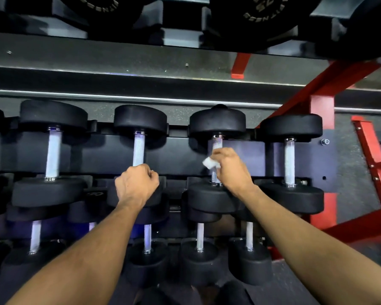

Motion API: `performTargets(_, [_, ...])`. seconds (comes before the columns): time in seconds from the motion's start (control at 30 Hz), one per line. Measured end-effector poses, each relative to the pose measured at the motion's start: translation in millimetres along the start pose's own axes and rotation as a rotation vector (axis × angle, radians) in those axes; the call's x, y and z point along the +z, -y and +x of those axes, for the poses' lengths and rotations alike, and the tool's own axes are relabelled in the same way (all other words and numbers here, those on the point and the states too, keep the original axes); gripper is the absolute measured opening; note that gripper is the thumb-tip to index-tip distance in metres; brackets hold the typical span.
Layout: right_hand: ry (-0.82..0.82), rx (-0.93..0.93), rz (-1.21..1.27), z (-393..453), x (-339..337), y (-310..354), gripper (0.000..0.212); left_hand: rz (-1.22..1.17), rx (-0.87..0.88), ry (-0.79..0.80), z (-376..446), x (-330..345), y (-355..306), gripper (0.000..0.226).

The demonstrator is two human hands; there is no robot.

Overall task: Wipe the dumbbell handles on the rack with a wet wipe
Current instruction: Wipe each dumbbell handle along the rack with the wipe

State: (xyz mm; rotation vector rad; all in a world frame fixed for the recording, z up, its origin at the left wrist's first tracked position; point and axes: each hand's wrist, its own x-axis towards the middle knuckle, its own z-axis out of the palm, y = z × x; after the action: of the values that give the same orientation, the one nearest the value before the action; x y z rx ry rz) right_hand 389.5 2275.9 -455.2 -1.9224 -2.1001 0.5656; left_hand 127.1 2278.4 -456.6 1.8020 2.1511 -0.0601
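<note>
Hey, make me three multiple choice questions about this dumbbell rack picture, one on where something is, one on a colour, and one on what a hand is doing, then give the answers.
1. Where is the white wet wipe?
A. in the right hand
B. on the floor
C. in the left hand

2. What colour is the rack's angled steel frame?
A. yellow
B. red
C. green

3. What is the left hand doing?
A. lying flat and open
B. gripping a knurled metal dumbbell handle
C. holding a bottle

Answers: 1 A, the wipe sits pinched in the right hand against the third handle. 2 B, the beams at right are red. 3 B, its fingers curl round the second handle's lower end.
</note>
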Motion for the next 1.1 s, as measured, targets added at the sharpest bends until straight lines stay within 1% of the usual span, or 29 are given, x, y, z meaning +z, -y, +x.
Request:
performTargets(0.07, [0.112,-0.047,-0.090,-3.4,4.7,-6.3,0.036,0.018,-0.015,0.012,1.8,0.3,-1.3,0.025])
performTargets(0.17, [0.121,-0.155,-0.219,0.3,2.5,-11.9,0.031,0.048,-0.036,0.035,1.9,1.2,-4.1,0.024])
performTargets(0.23, [0.077,-0.245,-0.303,4.3,-0.4,-14.5,0.024,0.047,-0.050,0.027,0.4,0.8,-5.9,0.024])
performTargets(0.3, [0.010,-0.258,-0.282,10.3,-4.3,-16.2,0.024,0.049,-0.060,0.008,0.8,1.6,-5.6,0.023])
performTargets(0.37, [-0.088,-0.244,-0.191,16.9,-10.1,-17.1,0.030,0.047,-0.059,-0.015,0.2,3.2,-5.5,0.023])
performTargets(0.43, [-0.150,-0.277,-0.163,22.0,-14.3,-16.7,0.040,0.045,-0.048,-0.031,0.0,3.8,-6.9,0.023])
performTargets(0.5, [-0.074,-0.358,-0.247,22.2,-12.8,-18.2,0.043,0.044,-0.045,-0.048,-0.1,5.2,-5.7,0.023])
performTargets(0.57, [0.088,-0.430,-0.349,17.2,-5.4,-26.5,0.044,0.045,-0.038,-0.065,0.0,6.8,-5.5,0.022])
performTargets(0.63, [0.202,-0.415,-0.339,11.2,1.3,-34.0,0.045,0.055,-0.025,-0.074,-0.4,7.7,-6.5,0.021])
performTargets(0.73, [0.233,-0.471,-0.389,8.9,3.3,-36.6,0.040,0.092,0.004,-0.085,-1.1,8.9,-5.2,0.021])
performTargets(0.77, [0.253,-0.483,-0.396,8.8,2.7,-37.2,0.043,0.099,0.022,-0.089,-1.0,9.5,-5.4,0.021])
performTargets(0.83, [0.296,-0.497,-0.405,11.6,-1.7,-35.9,0.057,0.104,0.042,-0.093,-1.1,9.7,-5.4,0.022])
performTargets(0.87, [0.304,-0.505,-0.407,14.6,-3.1,-37.2,0.060,0.109,0.046,-0.093,-1.5,9.4,-5.6,0.022])
performTargets(0.9, [0.301,-0.506,-0.409,18.5,-4.2,-39.1,0.057,0.114,0.048,-0.095,-1.6,9.3,-5.9,0.022])
performTargets(0.97, [0.290,-0.501,-0.412,27.9,-7.6,-40.5,0.043,0.108,0.042,-0.101,-2.3,10.1,-5.7,0.022])
performTargets(1.07, [0.286,-0.449,-0.365,40.2,-7.9,-42.1,0.053,0.090,0.021,-0.101,-2.5,9.4,-6.3,0.022])
performTargets(1.1, [0.280,-0.429,-0.343,39.9,-6.3,-41.7,0.053,0.086,0.018,-0.106,-2.3,9.5,-5.8,0.022])
